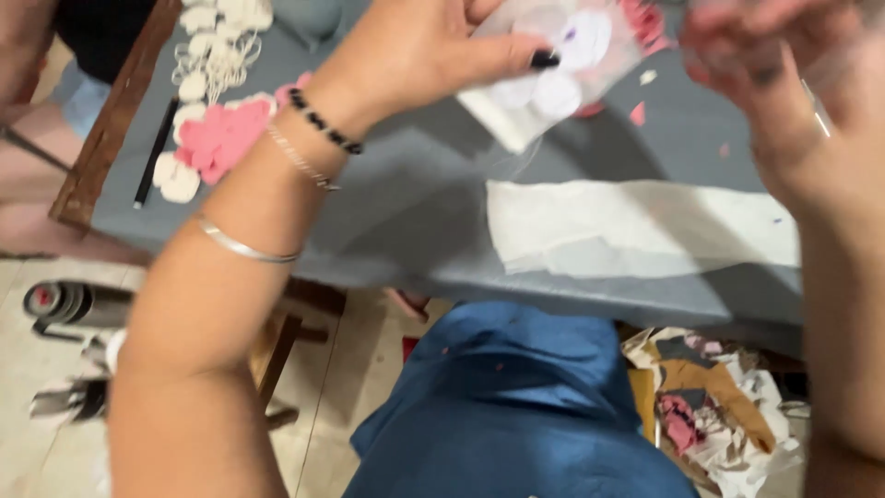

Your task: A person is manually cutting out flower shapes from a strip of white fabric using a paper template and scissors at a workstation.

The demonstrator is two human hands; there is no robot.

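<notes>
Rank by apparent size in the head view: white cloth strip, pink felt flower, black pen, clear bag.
1. white cloth strip
2. clear bag, held in the left hand; closer to the camera and partly hidden, so unsure
3. pink felt flower
4. black pen, long but thin

Grey tablecloth (pixel 415 203), white fabric strip (pixel 636 229), pink and white felt shapes (pixel 217 138), blue garment (pixel 516 406)
</notes>
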